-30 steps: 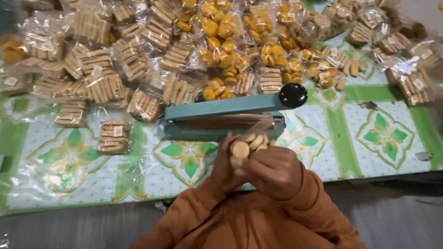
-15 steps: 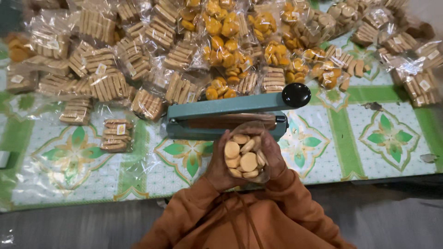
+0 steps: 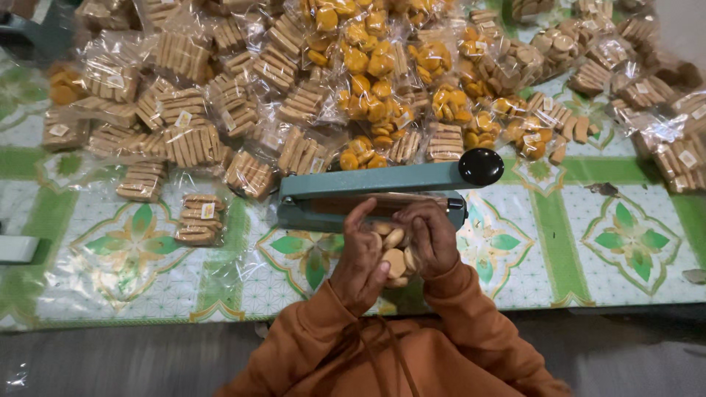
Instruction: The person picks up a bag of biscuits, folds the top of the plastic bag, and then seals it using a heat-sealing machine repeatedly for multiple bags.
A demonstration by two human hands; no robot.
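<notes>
Left hand [image 3: 359, 257]: closed on the left side of the bag, fingers pointing up at the sealer.
Right hand [image 3: 432, 237]: closed on the right side of the same bag, fingertips at the sealer's front edge.
Bag [image 3: 394, 254]: clear, filled with round pale biscuits, clamped between both hands, its top at the sealer's mouth.
Sealer [image 3: 368, 192]: teal, long arm with a black knob [image 3: 480, 166] at the right end, just beyond the hands.
Counter [image 3: 573, 242]: covered in a green and white floral cloth.
Packs [image 3: 184, 136]: sealed bags of tan sticks, heaped behind the sealer.
Yellow packs [image 3: 368, 66]: piled at top centre.
Sleeves [image 3: 471, 323]: orange.
</notes>
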